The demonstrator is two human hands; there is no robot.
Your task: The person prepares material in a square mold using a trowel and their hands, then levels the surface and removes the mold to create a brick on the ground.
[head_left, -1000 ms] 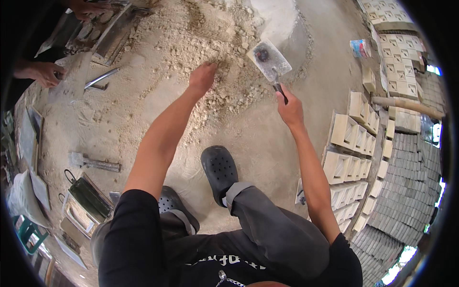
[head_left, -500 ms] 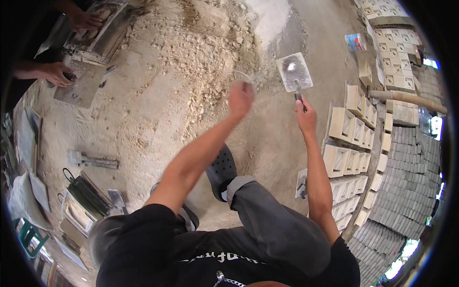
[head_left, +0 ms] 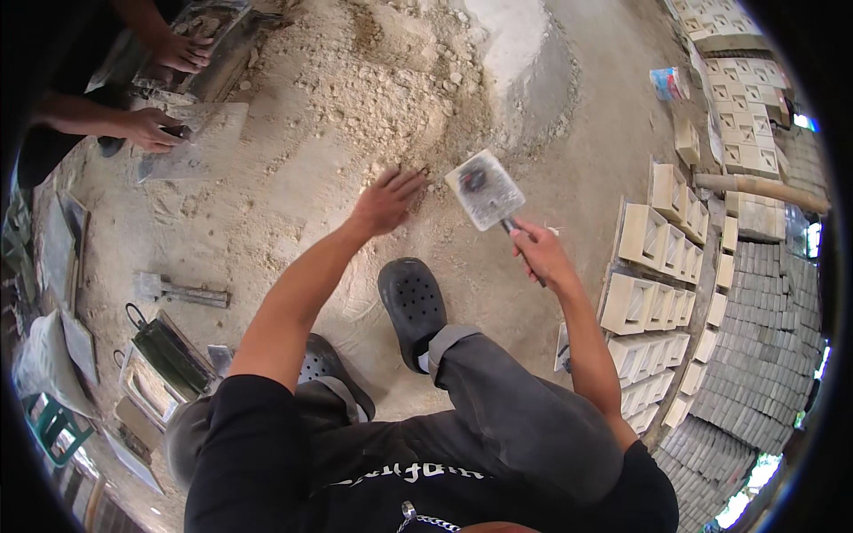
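The person squats on a dusty floor beside a heap of pale crumbly clay. The left hand reaches forward with fingers spread, its grip open and the fingertips pressed into the loose edge of the heap. The right hand has its grip closed round the dark handle of a flat square trowel, which it holds tilted just above the ground, right beside the left hand and at the foot of the heap; the blade looks smeared grey.

Below the hands a black clog stands on the floor, with a grey trouser leg above it. A second clog shows partly under the left arm.

To the right, rows of pale square moulded blocks stand on edge, and beyond them lie stacks of grey tiles.

At the upper left, another person's two hands work at a flat board and a metal mould. Further down the left side lie a second metal tool and a green metal box.
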